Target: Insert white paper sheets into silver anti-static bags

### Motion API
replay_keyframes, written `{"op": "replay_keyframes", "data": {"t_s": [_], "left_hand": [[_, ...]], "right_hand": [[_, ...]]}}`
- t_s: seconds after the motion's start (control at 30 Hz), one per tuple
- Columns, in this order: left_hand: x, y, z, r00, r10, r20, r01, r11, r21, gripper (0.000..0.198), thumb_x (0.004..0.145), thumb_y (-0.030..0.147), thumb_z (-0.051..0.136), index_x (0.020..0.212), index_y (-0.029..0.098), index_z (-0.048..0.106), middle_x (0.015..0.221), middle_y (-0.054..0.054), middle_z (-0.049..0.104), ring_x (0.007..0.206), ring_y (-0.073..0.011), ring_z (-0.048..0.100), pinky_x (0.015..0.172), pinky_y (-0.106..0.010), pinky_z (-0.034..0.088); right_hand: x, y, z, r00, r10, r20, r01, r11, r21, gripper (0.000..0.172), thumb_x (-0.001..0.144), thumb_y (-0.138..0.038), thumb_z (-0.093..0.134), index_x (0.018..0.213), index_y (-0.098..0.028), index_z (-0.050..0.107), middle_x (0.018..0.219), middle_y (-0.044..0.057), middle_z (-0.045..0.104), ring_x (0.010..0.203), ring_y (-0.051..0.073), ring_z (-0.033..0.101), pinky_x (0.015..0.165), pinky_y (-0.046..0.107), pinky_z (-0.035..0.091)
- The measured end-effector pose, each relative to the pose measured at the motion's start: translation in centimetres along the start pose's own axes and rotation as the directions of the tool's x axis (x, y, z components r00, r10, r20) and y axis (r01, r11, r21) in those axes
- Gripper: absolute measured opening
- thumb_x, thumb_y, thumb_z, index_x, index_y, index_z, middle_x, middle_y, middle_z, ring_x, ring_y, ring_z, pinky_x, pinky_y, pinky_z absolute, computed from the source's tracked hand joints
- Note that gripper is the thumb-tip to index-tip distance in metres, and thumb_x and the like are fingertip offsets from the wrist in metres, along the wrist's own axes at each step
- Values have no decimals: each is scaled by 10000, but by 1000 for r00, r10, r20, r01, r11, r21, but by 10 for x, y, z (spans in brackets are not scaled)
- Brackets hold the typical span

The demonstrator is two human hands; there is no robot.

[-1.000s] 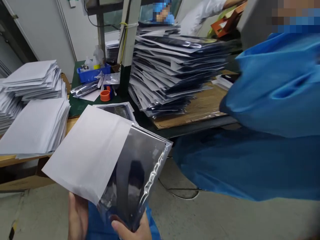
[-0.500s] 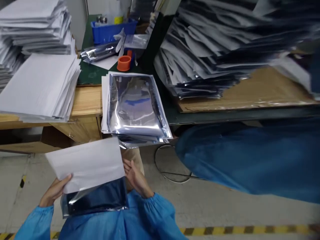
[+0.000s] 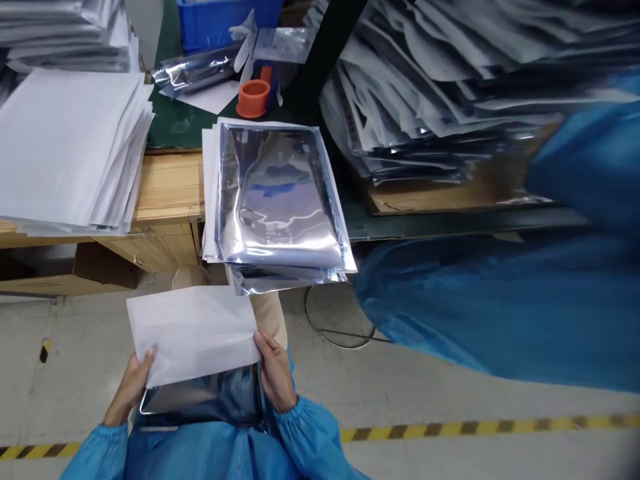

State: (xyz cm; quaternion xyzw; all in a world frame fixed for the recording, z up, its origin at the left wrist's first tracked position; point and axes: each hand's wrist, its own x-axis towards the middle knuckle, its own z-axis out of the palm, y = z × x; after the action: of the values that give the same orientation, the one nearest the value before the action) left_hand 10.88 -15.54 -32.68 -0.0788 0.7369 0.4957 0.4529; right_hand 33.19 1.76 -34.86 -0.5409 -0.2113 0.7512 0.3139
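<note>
Your left hand [image 3: 132,383] and right hand [image 3: 275,373] pinch the flat white paper sheet [image 3: 195,335] at opposite sides, probably for steadiness.

Camera on the wearer's head | facing forward, steeply down | bare left hand [image 3: 133,385] and bare right hand [image 3: 275,373] close below | blue rectangular plastic bin [image 3: 227,27] farther, cut by top edge

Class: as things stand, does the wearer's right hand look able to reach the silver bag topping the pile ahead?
Probably yes: the silver bag lies uncovered just ahead, though the right hand holds the white sheet and would likely need to let go.
</note>
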Motion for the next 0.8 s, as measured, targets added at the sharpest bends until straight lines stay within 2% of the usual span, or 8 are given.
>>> {"op": "replay_keyframes", "data": {"t_s": [0.1, 0.2, 0.33, 0.47, 0.53, 0.6, 0.7, 0.8], "left_hand": [[-1, -12, -5, 1000, 7, 1, -7, 998, 63, 264, 859, 270, 668, 1053, 98, 613, 941, -106, 732, 920, -228, 697, 819, -295, 561], [-2, -21, -7, 1000, 14, -24, -11, 993, 116, 493, 778, 492, 719, 1042, 89, 613, 918, -127, 728, 922, -274, 693, 751, -322, 577], [-12, -24, -5, 997, 50, -51, -40, 983, 182, 803, 590, 728, 717, 1069, 94, 607, 1004, -153, 716, 1029, -340, 653, 829, -388, 564], [-38, -30, -14, 997, 17, -77, 10, 942, 336, 818, 520, 761, 707, 1018, 115, 647, 1107, -160, 696, 1165, -370, 577, 999, -412, 478], [-55, -38, -23, 995, -66, -71, 89, 907, 412, 822, 492, 791, 694, 988, 136, 670, 1122, -145, 697, 1187, -376, 562, 1052, -424, 433], [-70, -47, -31, 986, -162, -28, 158, 895, 416, 819, 516, 817, 667, 989, 149, 677, 1113, -136, 702, 1176, -366, 573, 1074, -429, 411], [-78, -50, -36, 971, -235, 31, 209, 911, 356, 782, 576, 815, 645, 996, 156, 672, 1099, -140, 705, 1153, -350, 595, 1075, -435, 409], [-68, -34, -32, 972, -237, -15, 232, 937, 262, 743, 529, 771, 721, 995, 195, 664, 1072, -122, 715, 1130, -355, 611, 1039, -454, 447]], "right_hand": [[-8, 2, -8, 999, -16, -50, 13, 997, -70, 470, 611, -506, 809, 955, -188, 770, 993, 77, 798, 980, 268, 706, 976, 422, 511], [-14, 6, -16, 986, -52, -157, 25, 985, -170, 504, 567, -495, 833, 944, -166, 771, 1040, 102, 785, 1088, 307, 660, 1059, 455, 436], [-24, 11, -30, 987, 10, -163, -47, 973, -226, 588, 576, -533, 809, 1026, -159, 748, 1018, 109, 790, 1043, 316, 687, 987, 462, 498], [-45, 15, -50, 983, 134, -128, -165, 948, -273, 613, 532, -540, 836, 998, -150, 757, 821, 101, 811, 855, 321, 738, 859, 469, 560], [-57, 16, -60, 975, 166, -149, -204, 933, -295, 596, 503, -564, 842, 932, -156, 773, 785, 98, 810, 822, 333, 741, 840, 476, 564], [-66, 15, -65, 971, 178, -161, -221, 925, -310, 556, 494, -576, 844, 868, -170, 779, 791, 97, 810, 836, 345, 739, 860, 487, 552], [-65, 10, -61, 976, 201, -83, -217, 928, -304, 536, 548, -573, 828, 904, -177, 765, 868, 107, 810, 908, 352, 728, 916, 513, 520], [-48, 4, -44, 972, 213, 101, -181, 949, -258, 569, 588, -503, 844, 1053, -197, 720, 1111, 100, 764, 1086, 313, 676, 1009, 470, 473]]}}
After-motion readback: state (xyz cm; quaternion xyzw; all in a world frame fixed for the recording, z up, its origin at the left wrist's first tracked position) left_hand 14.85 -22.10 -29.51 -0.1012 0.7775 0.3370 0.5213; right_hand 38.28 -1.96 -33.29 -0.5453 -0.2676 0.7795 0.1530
